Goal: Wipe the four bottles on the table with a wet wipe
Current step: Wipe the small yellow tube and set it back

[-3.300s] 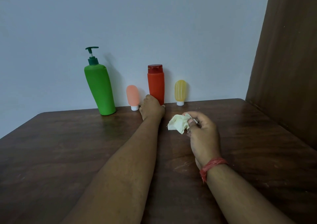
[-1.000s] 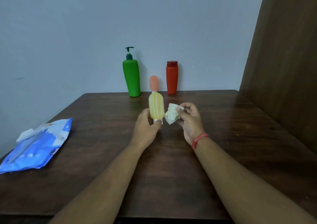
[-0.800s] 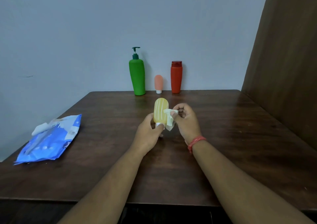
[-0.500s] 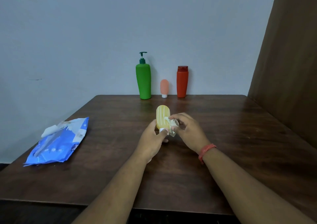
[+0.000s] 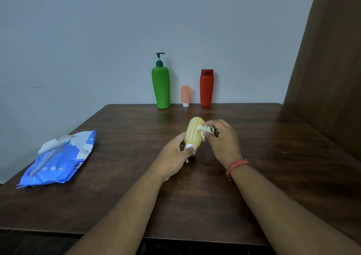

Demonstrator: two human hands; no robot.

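Above the table (image 5: 273, 176) centre, left hand (image 5: 173, 157) grips the yellow bottle (image 5: 193, 132) at its white cap end, thumb and fingers curled round it, bottle tilted cap-down. Right hand (image 5: 222, 139) pinches a crumpled wet wipe (image 5: 205, 130) in curled fingers, wipe touching the bottle's right side. Red thread band (image 5: 236, 166) on right wrist. At the far edge by the wall, upright: green pump bottle (image 5: 161, 87), small peach bottle (image 5: 185, 94), red bottle (image 5: 206, 88), peach between the other two. Blue wipes pack (image 5: 58, 161) lies near the table's left edge, one wipe poking out.

Four bottles (image 5: 194, 132), one crumpled wipe (image 5: 205, 130), one wipe pack (image 5: 58, 161), apparently open.
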